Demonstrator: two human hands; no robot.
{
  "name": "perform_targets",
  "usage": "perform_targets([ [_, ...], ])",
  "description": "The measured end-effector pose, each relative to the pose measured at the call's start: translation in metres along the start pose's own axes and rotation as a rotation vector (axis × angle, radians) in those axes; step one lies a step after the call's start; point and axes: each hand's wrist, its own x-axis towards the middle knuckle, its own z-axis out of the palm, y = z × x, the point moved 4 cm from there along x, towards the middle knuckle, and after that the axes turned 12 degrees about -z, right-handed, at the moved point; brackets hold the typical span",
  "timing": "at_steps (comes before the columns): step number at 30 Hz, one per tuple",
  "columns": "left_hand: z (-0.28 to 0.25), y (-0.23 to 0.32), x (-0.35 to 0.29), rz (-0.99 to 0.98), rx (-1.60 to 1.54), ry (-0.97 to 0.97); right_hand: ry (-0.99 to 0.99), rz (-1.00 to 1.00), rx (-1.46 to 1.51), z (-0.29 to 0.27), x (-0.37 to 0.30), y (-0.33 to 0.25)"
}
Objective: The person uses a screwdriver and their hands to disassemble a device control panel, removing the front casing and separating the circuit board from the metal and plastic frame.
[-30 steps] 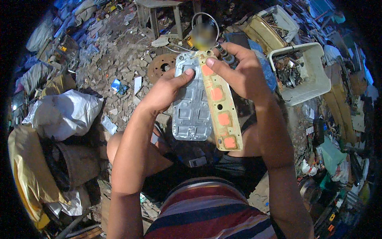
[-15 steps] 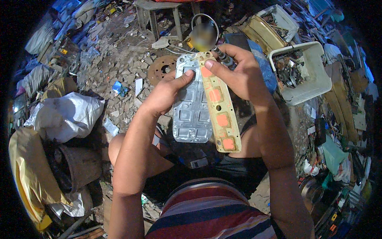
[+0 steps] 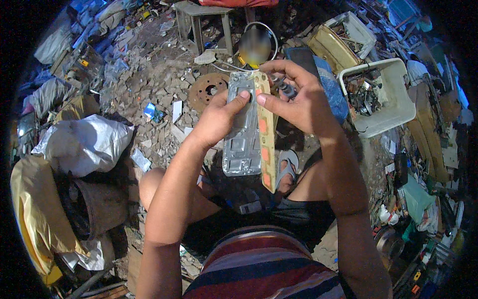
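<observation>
Over my lap, my left hand [image 3: 219, 114] is closed on a silver metal plate [image 3: 242, 157] with square recesses, its thumb pressed on the upper face. My right hand [image 3: 303, 102] grips the top of a long yellowish strip [image 3: 267, 149] with orange square patches. The strip stands beside the plate's right edge and is tilted, so its face looks narrow. Their upper ends meet or nearly meet; whether they are joined I cannot tell. A dark metal fitting [image 3: 286, 89] shows by my right fingers; whether they touch it is unclear.
Broken shards cover the ground. A rusty disc [image 3: 196, 93] lies beyond my left hand, below a stool [image 3: 214, 11]. On the right stands a whitish bin [image 3: 398, 112] with scrap inside, near a blue bag [image 3: 331, 89]. To the left are a white sack [image 3: 87, 144] and a brown bucket [image 3: 109, 204].
The yellowish strip has turned from facing up to nearly edge-on, and its lower end has swung left. The metal plate has tilted too and looks narrower. My sandalled foot now shows beside them.
</observation>
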Motion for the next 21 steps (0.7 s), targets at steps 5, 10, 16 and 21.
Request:
perform_targets([
  [5, 0.0, 0.002, -0.008, 0.02, -0.111, 0.048, 0.167, 0.2, 0.338, -0.021, 0.005, 0.001],
  [10, -0.003, 0.0, -0.003, -0.014, -0.144, 0.04, 0.219, 0.191, 0.082, -0.038, -0.002, 0.018],
  [16, -0.002, 0.003, -0.005, 0.002, -0.216, 0.053, 0.117, 0.176, -0.127, -0.028, -0.01, 0.013],
  [21, -0.007, 0.005, 0.0, 0.061, -0.161, 0.051, 0.097, 0.169, -0.312, -0.017, -0.016, 0.012],
])
